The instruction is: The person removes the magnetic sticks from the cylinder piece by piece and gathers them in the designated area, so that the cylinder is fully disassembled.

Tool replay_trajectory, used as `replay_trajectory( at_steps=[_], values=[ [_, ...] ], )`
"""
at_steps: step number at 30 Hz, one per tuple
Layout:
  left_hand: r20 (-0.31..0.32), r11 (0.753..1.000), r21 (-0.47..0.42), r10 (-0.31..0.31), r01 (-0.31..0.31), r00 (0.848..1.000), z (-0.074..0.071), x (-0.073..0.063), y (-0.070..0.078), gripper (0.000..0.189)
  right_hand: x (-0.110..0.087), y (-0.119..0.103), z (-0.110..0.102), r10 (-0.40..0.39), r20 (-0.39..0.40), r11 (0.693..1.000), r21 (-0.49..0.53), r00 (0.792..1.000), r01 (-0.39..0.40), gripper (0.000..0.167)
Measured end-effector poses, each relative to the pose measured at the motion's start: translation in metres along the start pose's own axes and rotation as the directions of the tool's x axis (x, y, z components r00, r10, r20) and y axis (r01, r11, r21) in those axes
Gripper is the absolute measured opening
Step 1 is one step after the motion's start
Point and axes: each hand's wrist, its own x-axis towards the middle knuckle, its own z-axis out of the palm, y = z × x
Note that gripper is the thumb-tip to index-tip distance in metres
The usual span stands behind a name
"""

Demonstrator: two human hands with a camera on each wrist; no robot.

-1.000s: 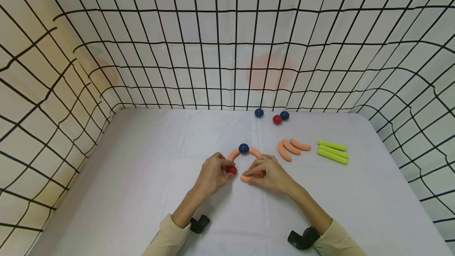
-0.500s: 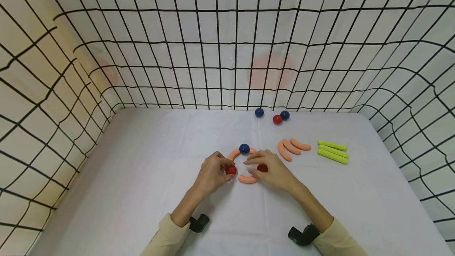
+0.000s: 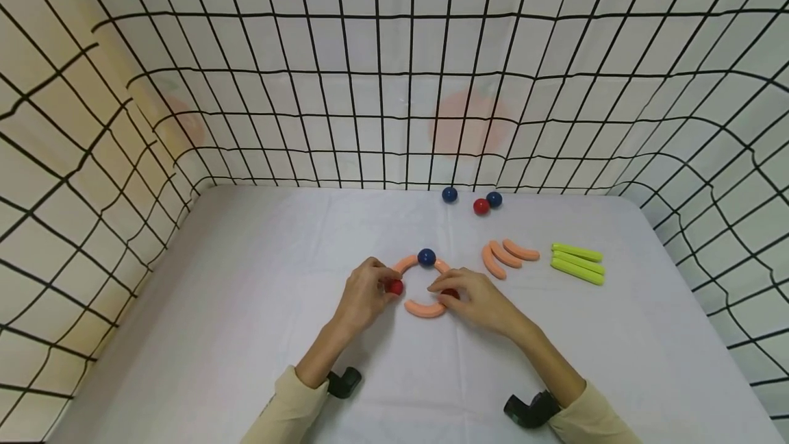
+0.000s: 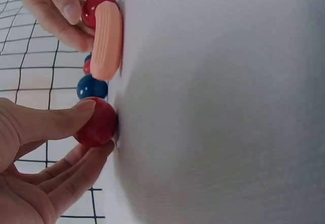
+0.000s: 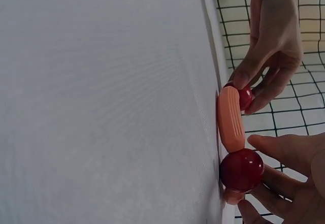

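My left hand (image 3: 362, 297) pinches a red ball (image 4: 98, 124) between thumb and fingers, low over the white cloth. Across from it, the thumb and fingers of my right hand (image 3: 477, 300) are around a second red ball (image 5: 242, 169). One end of a curved orange stick (image 3: 424, 310) meets that second ball; its other end points toward the left ball. Behind, a dark blue ball (image 3: 427, 257) joins two more curved orange sticks, a left one (image 3: 405, 264) and a right one (image 3: 441, 266). These pieces form a ring, partly covered by my fingers.
Three loose orange curved sticks (image 3: 505, 255) lie to the right, beside several lime green straight sticks (image 3: 577, 264). Toward the back are a loose red ball (image 3: 481, 206) and two blue balls (image 3: 450, 194). Black wire mesh (image 3: 382, 115) surrounds the table's back and sides.
My right hand has let go of the front orange stick and is now around the second red ball. My left hand and its ball have shifted slightly left and back; the front stick slid left.
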Motion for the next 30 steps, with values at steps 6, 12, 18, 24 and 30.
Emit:
replay_trajectory(
  at_steps=[6, 12, 18, 24, 30],
  values=[
    [0.001, 0.996, -0.091, -0.023, 0.023, 1.000, 0.001, 0.004, -0.005, 0.031, -0.004, -0.007, 0.001, -0.021, 0.046, 1.000, 0.024, 0.999, 0.020, 0.020],
    [0.015, 0.984, -0.169, -0.051, 0.052, 0.999, 0.001, 0.006, -0.009, 0.034, -0.004, -0.017, 0.001, -0.037, 0.187, 0.992, 0.122, 0.982, 0.014, 0.022],
    [0.008, 0.984, -0.168, -0.063, 0.064, 0.998, 0.002, 0.009, -0.013, 0.032, 0.010, -0.019, -0.004, -0.024, 0.158, 0.976, 0.217, 0.987, -0.011, 0.027],
    [0.036, 0.976, -0.208, -0.063, 0.069, 0.997, 0.003, 0.013, -0.013, 0.035, 0.031, -0.006, 0.003, 0.031, -0.112, 0.996, 0.090, 0.993, -0.021, 0.033],
    [0.037, 0.979, -0.190, -0.063, 0.069, 0.997, 0.004, 0.015, -0.012, 0.031, 0.043, 0.006, 0.015, 0.116, -0.081, 0.984, 0.147, 0.990, -0.104, 0.031]
  ],
)
